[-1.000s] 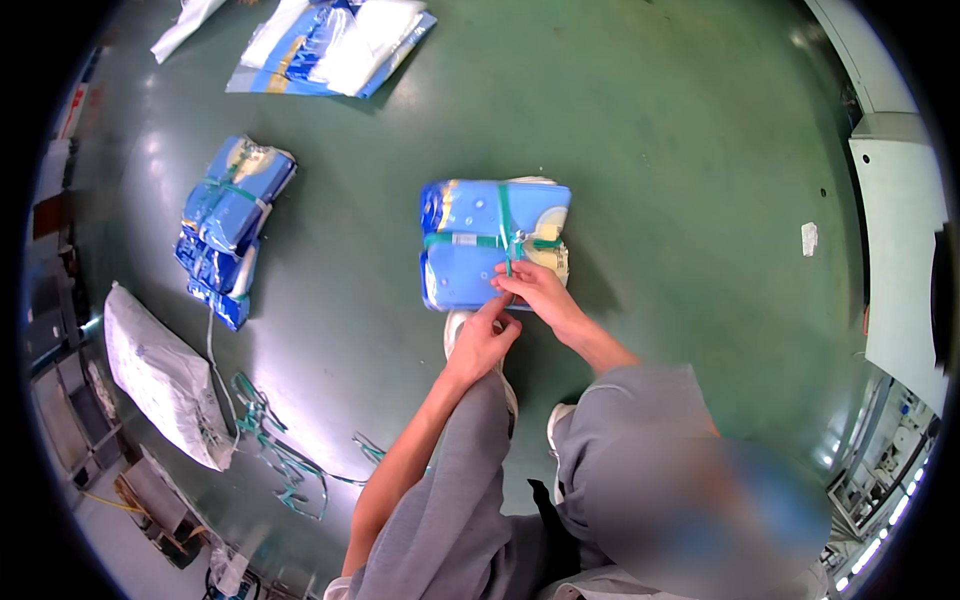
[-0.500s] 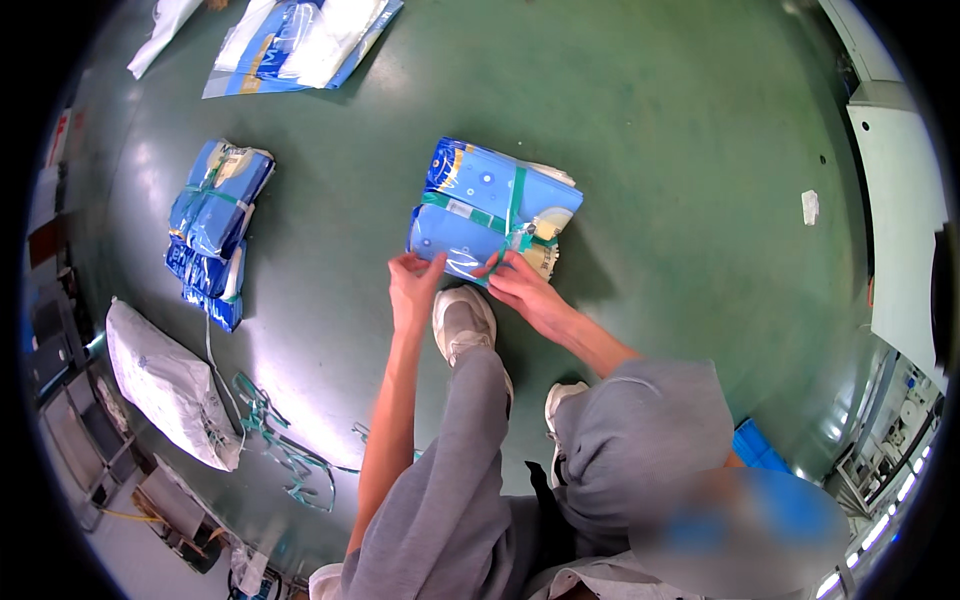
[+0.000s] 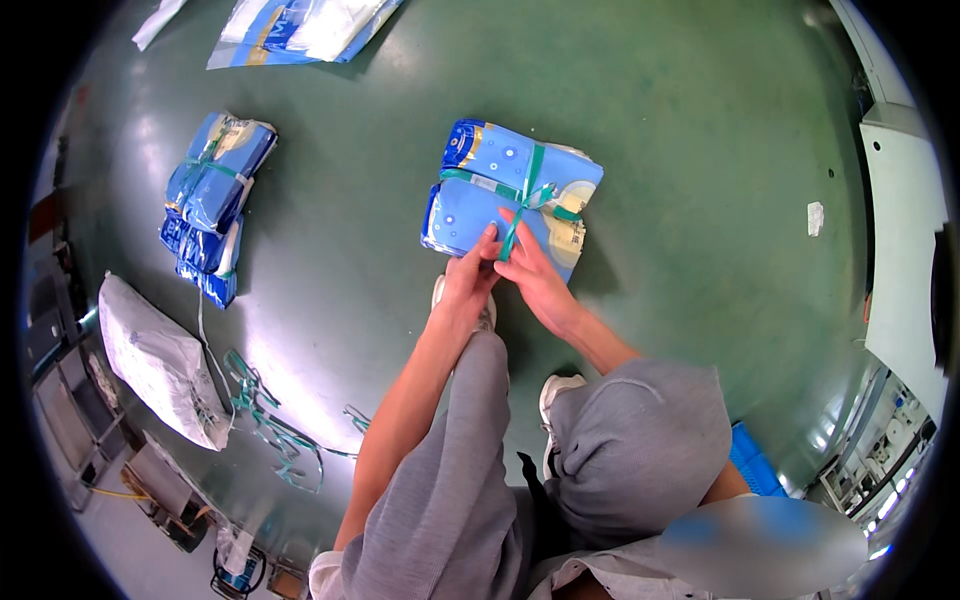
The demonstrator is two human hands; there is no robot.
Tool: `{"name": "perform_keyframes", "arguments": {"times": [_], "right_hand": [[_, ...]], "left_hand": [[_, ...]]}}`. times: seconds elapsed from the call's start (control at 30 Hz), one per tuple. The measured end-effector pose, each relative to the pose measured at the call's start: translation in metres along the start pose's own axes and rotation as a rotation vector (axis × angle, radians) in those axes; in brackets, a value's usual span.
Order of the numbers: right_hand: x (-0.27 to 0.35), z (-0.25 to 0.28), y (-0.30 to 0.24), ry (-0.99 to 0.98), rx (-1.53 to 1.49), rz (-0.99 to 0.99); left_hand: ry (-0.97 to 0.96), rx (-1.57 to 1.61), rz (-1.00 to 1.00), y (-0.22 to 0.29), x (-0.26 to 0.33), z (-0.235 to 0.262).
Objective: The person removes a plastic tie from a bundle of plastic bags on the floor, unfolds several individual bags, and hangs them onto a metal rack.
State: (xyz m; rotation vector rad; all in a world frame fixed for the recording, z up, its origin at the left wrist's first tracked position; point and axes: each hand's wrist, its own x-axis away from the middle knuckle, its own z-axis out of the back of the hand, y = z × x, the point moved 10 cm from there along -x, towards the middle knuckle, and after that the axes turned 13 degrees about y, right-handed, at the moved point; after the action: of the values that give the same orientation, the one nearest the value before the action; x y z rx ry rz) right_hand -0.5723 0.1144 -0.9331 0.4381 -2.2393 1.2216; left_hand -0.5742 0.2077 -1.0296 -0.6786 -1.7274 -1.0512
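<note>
On the green floor lies a bundle of folded blue plastic packaging bags (image 3: 475, 222), crossed both ways by a green strap (image 3: 534, 165). The strap is tied near the bundle's right side, and a loose tail runs from the knot toward me. My left hand (image 3: 468, 285) is at the bundle's near edge, its fingers closed at the tail's lower end. My right hand (image 3: 542, 292) touches the bundle beside the knot, index finger and thumb stretched apart on either side of the tail. Where the hands meet, the fingertips partly hide the strap's end.
Another strapped stack of blue bags (image 3: 210, 190) lies to the left. Nearer me are a white sack (image 3: 155, 365) and loose green strapping (image 3: 285, 440). A blue and white bag (image 3: 300, 30) lies at the far side. My shoe (image 3: 486, 312) stands close to the bundle; a white cabinet (image 3: 905, 240) is at right.
My left hand has moved right to meet my right hand at the strap's tail. The right hand's index finger now reaches up toward the knot. The view has shifted slightly.
</note>
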Motion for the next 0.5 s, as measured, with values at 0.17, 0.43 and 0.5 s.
{"name": "perform_keyframes", "arguments": {"times": [0.17,0.43,0.5], "right_hand": [[0.022,0.036,0.024,-0.022,0.194,0.075],[0.037,0.067,0.009,0.014,0.326,0.149],[0.039,0.072,0.001,0.081,0.376,0.204]], "left_hand": [[0.032,0.110,-0.113,0.019,0.001,-0.013],[0.059,0.130,-0.105,0.030,-0.006,-0.016],[0.081,0.131,-0.101,0.030,-0.009,-0.014]]}}
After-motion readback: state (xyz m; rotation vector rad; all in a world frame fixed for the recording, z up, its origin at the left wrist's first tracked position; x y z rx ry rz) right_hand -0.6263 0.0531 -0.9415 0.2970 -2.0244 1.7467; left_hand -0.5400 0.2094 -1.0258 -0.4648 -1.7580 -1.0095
